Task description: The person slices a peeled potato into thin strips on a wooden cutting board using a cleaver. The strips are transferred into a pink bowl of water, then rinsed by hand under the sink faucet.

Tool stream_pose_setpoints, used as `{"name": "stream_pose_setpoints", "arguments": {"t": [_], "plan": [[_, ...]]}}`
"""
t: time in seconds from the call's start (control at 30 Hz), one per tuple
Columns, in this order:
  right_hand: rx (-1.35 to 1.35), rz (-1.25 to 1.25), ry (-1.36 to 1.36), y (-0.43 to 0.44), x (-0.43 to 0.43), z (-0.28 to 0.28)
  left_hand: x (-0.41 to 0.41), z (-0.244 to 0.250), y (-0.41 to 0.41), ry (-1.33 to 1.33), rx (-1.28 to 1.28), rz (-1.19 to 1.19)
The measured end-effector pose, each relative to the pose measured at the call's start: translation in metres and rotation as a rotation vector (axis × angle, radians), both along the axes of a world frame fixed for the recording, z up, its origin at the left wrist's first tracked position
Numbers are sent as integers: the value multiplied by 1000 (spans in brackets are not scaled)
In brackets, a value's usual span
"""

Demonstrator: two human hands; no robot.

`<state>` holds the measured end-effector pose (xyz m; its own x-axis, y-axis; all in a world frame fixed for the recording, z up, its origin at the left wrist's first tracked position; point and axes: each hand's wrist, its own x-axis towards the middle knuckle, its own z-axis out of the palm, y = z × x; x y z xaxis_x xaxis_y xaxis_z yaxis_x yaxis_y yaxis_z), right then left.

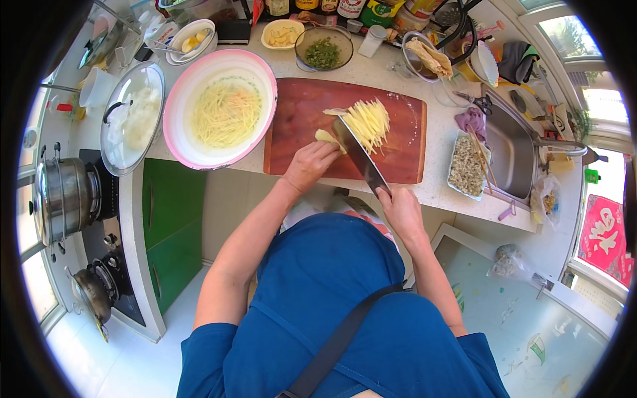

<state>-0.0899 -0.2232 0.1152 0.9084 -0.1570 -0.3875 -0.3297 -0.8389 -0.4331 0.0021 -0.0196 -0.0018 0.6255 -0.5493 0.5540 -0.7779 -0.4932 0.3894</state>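
My right hand (402, 211) grips the handle of a cleaver (361, 156), whose blade lies slanted over a reddish wooden cutting board (298, 109). Against the blade's left side, my left hand (312, 163) holds pale yellow vegetable slices (326, 137), likely potato, with bent fingers. To the right of the blade is a pile of thin pale yellow strips (371, 122), with a few flat slices at its upper left. Left of the board stands a pink-rimmed enamel basin (179, 107) holding more strips in liquid.
Behind the board are a glass bowl of chopped greens (322, 53), a small yellow dish (282, 35) and a lidded jar (372, 41). A container of grain-like food (468, 166) with chopsticks stands beside the sink (510, 149). At left are a glass lid (134, 119) and a stove (102, 229) with pots.
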Motion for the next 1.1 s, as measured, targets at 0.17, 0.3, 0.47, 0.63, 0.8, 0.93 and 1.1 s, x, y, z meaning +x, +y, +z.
{"name": "stream_pose_setpoints", "arguments": {"t": [0.17,0.3,0.47,0.63,0.8,0.93,1.1], "plan": [[-12,20,8,-1,2,0,-7,2,4,48,9,3],[-21,56,24,-2,6,-2,-10,0,6,75,8,5],[61,-22,-11,8,7,-28,-9,-1,6,81,4,-1],[104,-75,-15,11,9,-19,-10,-3,7,75,1,7],[24,-35,-11,11,5,-4,-9,-2,7,75,24,13],[-1,-23,7,12,3,0,-8,0,6,81,25,15],[-45,14,9,13,0,0,-8,-2,6,90,27,10]]}}
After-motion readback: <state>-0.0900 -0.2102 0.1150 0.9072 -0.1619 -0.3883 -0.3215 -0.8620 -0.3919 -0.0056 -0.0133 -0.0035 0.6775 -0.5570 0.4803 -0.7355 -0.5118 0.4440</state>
